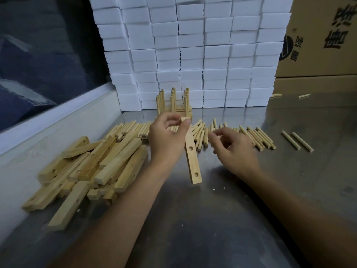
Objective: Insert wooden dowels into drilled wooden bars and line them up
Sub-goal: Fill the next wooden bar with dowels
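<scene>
The left hand [167, 138] is gripping 1 drilled bar [191, 151] above the worktop [212, 219]. The right hand [232, 149] is hovering loosely curled, holding nothing, over the dowels [257, 137].

This looks like a small factory or packing workshop set up for piecework. The tabletop [212, 219] is bare stainless steel, scuffed and dusty with wood crumbs. Parts lie in bulk: a heap of drilled wooden bars [92, 167] on the left and a long row of loose dowels [257, 138] across the middle. Behind them rises a wall of identical white boxes [193, 55], stacked in tight columns, and printed cardboard cartons [318, 45] stand at the right.
</scene>
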Demonstrator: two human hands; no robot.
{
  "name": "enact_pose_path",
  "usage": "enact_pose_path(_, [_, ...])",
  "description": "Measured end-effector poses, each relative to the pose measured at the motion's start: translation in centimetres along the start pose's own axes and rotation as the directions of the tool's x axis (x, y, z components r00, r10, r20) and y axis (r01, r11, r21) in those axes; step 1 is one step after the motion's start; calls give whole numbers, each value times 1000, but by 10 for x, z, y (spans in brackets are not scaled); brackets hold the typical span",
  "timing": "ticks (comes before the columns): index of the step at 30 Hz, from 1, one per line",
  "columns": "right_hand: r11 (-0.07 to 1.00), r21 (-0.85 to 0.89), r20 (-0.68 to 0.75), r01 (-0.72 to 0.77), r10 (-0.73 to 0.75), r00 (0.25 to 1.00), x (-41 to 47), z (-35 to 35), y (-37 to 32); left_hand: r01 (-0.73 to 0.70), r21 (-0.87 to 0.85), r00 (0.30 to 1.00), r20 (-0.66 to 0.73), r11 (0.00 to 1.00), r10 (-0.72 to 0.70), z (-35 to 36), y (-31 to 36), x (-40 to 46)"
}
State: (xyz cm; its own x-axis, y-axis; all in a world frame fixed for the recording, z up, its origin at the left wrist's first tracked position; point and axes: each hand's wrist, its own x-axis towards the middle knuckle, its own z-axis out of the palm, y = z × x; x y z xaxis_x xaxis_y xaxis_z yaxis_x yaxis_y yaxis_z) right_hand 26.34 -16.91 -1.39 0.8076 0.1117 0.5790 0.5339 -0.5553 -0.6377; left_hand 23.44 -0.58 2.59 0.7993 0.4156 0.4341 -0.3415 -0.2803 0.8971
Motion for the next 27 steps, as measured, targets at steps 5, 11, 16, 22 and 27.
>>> enact_pose_path(5, [977,212,212,23,-70,975,-11,15,-18,367,-318,926,34,874,-376,2,-13,2])
enact_pose_path(11, [896,426,220,-124,31,975,-12,25,-26,573,-376,819,296,728,-492,2,-21,-1])
enact_pose_path(16, [862,476,190,-174,92,977,-7,22,-22,600,-350,785,432,719,-445,9,-23,-6])
enact_pose_path(22, [942,316,283,-113,20,959,-7,27,-19,570,-457,822,319,683,-472,9,-31,-1])
enact_pose_path(27, [992,124,254,6,-38,966,-8,25,-19,541,-461,840,246,703,-484,7,-35,2])
